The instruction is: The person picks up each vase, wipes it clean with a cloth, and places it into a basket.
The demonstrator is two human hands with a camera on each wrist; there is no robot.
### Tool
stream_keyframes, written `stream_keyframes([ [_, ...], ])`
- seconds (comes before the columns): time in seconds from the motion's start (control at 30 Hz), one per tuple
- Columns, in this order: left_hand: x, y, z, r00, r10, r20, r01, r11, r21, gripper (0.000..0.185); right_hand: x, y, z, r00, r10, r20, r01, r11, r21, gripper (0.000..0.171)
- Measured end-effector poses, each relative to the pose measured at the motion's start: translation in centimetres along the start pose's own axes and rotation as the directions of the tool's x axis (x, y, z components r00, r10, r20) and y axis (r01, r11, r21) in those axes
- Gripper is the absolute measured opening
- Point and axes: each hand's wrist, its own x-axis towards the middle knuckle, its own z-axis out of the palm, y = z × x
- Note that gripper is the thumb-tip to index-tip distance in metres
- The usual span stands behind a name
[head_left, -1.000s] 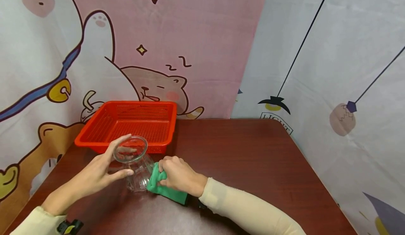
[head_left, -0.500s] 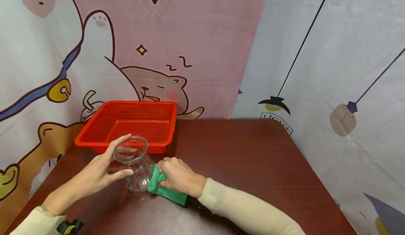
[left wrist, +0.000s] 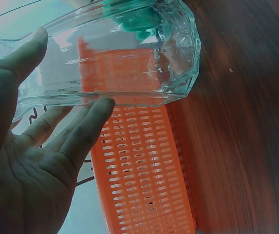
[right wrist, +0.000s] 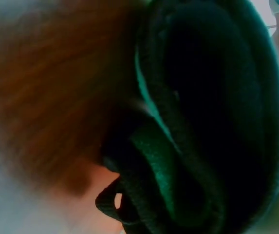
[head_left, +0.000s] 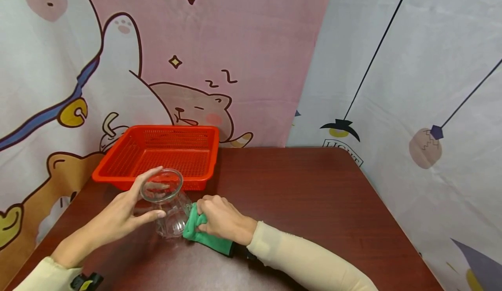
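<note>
A clear glass vase (head_left: 173,219) with a wide round rim is tilted, its rim toward the head camera. My left hand (head_left: 121,210) grips it near the rim, thumb on the near side and fingers on the far side. The left wrist view shows the faceted base of the vase (left wrist: 115,68) and the green through its wall. Pinched and bunched in my right hand (head_left: 221,217) is a green cloth (head_left: 211,240), pressed to the right side of the vase near its base. Dark folds of the cloth (right wrist: 217,117) fill much of the right wrist view.
An orange-red plastic basket (head_left: 157,180) with slotted walls stands at the back left, just behind the vase. The dark red-brown table (head_left: 298,195) reaches to a cartoon-printed curtain (head_left: 255,42) at the back and right.
My right hand and the cloth have shifted down a few pixels along the vase's side, mostly in the first half second. The left hand and vase have stayed in place.
</note>
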Motion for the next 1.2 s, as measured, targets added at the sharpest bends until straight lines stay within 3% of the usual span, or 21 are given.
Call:
stream_keyframes([
  [0.43,-0.19,-0.12,0.28,1.0,-0.011,0.012,0.011,0.999,-0.03,0.118,-0.29,-0.09,0.26,1.0,0.017,-0.012,-0.017,1.0,0.026,0.034],
  [1.2,-0.13,-0.23,0.15,1.0,0.006,0.0,-0.006,0.999,-0.035,0.118,-0.26,-0.12,-0.24,0.994,-0.001,-0.113,0.013,0.995,0.103,0.036],
])
